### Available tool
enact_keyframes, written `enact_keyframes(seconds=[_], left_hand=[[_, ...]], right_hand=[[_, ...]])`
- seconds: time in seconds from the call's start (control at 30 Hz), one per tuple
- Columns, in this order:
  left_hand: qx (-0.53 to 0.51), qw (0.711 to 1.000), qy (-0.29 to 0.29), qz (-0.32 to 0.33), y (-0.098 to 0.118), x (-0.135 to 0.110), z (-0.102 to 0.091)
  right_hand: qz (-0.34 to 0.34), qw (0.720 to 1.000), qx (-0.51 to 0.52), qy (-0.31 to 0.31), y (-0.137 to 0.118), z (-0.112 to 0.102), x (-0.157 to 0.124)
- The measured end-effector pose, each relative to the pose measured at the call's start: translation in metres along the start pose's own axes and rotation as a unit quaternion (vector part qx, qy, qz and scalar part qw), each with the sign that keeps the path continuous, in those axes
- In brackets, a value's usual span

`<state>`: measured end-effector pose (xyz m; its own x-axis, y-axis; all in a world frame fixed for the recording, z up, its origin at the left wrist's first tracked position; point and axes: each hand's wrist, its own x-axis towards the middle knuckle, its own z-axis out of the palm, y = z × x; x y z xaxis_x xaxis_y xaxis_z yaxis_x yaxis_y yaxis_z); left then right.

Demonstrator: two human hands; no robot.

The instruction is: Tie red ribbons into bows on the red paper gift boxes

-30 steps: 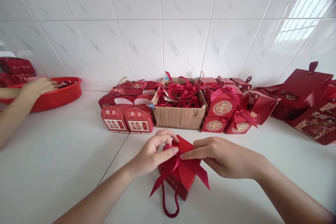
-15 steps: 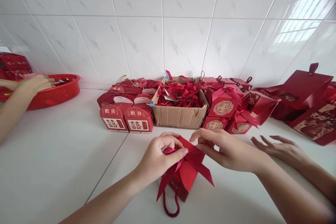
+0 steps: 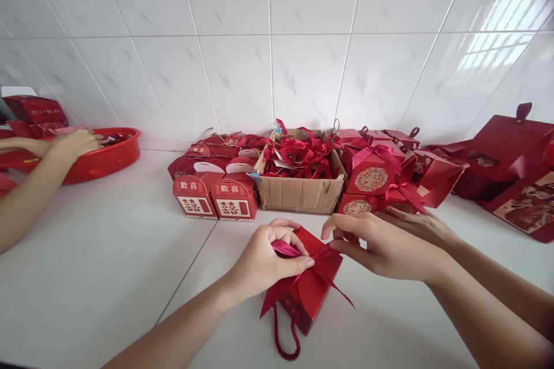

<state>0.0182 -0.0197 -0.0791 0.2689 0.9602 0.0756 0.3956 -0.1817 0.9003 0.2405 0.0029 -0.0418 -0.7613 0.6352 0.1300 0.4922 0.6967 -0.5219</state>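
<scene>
A red gift box (image 3: 308, 300) lies tilted on the white counter in front of me, a dark red rope handle (image 3: 286, 351) hanging from its near end. Across its top runs a crimson satin ribbon (image 3: 321, 259), looped and crossed, with loose tails on both sides. My left hand (image 3: 270, 259) is closed around a ribbon loop, thumb pressed down near the crossing. My right hand (image 3: 376, 245) pinches the ribbon at the box's right edge between thumb and fingers; the exact contact is partly hidden.
Behind stand red boxes with white labels (image 3: 236, 206), a cardboard box (image 3: 298, 195) of ribbons, and ribboned boxes (image 3: 373, 176). Another person's hand (image 3: 422, 228) reaches in beside my right wrist. At left, another person's hand (image 3: 75, 144) is over a red basin (image 3: 101, 164).
The other person's hand at right has moved left to the ribboned boxes. The ribbon's right tail has turned edge-on. My hands stay at the box; the view has shifted slightly.
</scene>
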Motion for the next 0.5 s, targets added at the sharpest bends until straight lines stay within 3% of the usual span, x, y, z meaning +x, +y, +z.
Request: enact_keyframes(seconds=[0.27,0.5], left_hand=[[-0.016,0.999,0.028,-0.002,0.001,-0.001,0.007],[-0.023,0.999,0.005,0.023,-0.006,0.001,0.006]], right_hand=[[0.008,1.000,-0.011,0.025,0.003,0.005,0.000],[-0.015,1.000,-0.012,0.017,0.012,0.003,0.001]])
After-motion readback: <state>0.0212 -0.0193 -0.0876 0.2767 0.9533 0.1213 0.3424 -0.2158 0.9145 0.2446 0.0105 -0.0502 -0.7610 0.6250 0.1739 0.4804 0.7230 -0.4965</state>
